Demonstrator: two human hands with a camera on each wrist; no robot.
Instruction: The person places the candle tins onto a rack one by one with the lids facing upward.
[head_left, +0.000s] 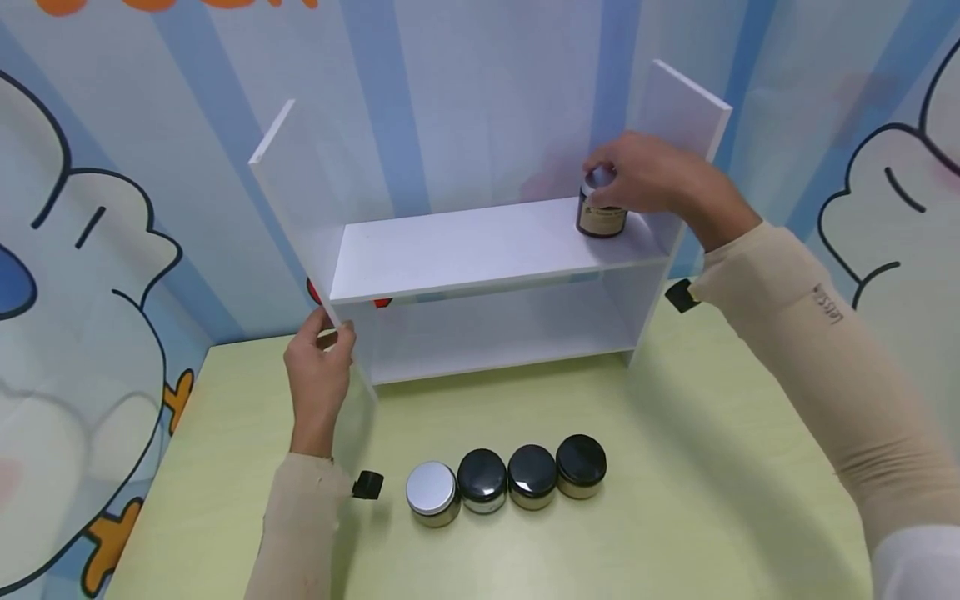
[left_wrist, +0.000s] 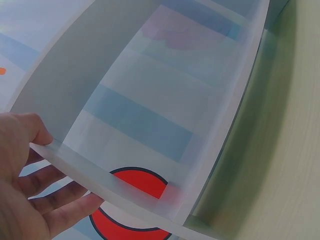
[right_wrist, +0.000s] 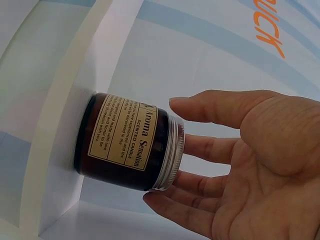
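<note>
At the far left, a pale blue-striped wall (head_left: 487,100) carries large white cartoon figures with dark outlines. Next comes the left hand (head_left: 321,367), below a beige sleeve (head_left: 296,521); its thumb and fingers pinch the front edge of the left side panel of a white, open two-level shelf unit (head_left: 457,250). The unit stands on a pale yellow-green desk (head_left: 660,533), close to the wall.

In front of it, on the desk, four short round jars form a slightly slanting row, side by side: a jar with a matte silver lid (head_left: 432,493) at the left end, then a first black-lidded jar (head_left: 482,482), a second black-lidded jar (head_left: 532,477) and a third black-lidded jar (head_left: 581,467).

Further right, a dark brown scented-candle jar with a cream label and silver screw lid (head_left: 602,219) stands upright on the upper board, near the right side panel. The right hand (head_left: 656,177) holds it by the lid, fingers curled around the rim.
</note>
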